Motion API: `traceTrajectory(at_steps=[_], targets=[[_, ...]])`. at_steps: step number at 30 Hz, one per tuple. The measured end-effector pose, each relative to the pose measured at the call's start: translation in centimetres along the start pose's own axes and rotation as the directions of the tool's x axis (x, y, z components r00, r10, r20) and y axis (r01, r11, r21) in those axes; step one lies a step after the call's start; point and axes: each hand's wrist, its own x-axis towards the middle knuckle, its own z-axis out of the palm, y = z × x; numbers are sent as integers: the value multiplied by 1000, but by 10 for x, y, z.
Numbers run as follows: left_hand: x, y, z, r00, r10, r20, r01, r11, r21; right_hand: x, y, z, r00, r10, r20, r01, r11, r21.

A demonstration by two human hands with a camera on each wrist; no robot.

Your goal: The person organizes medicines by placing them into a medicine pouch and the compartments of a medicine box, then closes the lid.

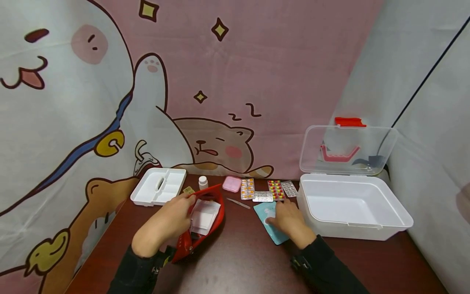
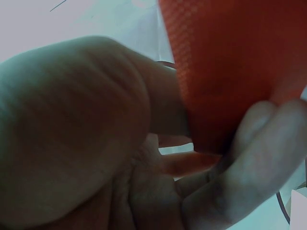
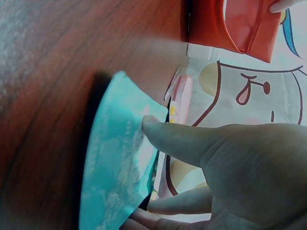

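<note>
Pinched blue packet (image 1: pixel 276 233), gripped pouch (image 1: pixel 182 246) (red)

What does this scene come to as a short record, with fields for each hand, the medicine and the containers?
left hand: fingers of the left hand grip the edge of the open red pouch
pouch contents: white packets visible
right hand: the right hand pinches a light-blue packet
medicine: four blister packs, left of the white box
other small items: white bottle, pink case
containers: white divided tray at left; white box at right, clear lid raised
</note>
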Motion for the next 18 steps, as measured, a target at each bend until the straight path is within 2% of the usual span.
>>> traceTrajectory(at_steps=[12,18], targets=[[-1,0,0,1000,-3,2,3,1000,1,1,0,-3,999,39,18,-40,995,96],[-1,1,0,1000,-5,8,6,1000,-13,0,1,-7,1000,19,5,-19,995,97]])
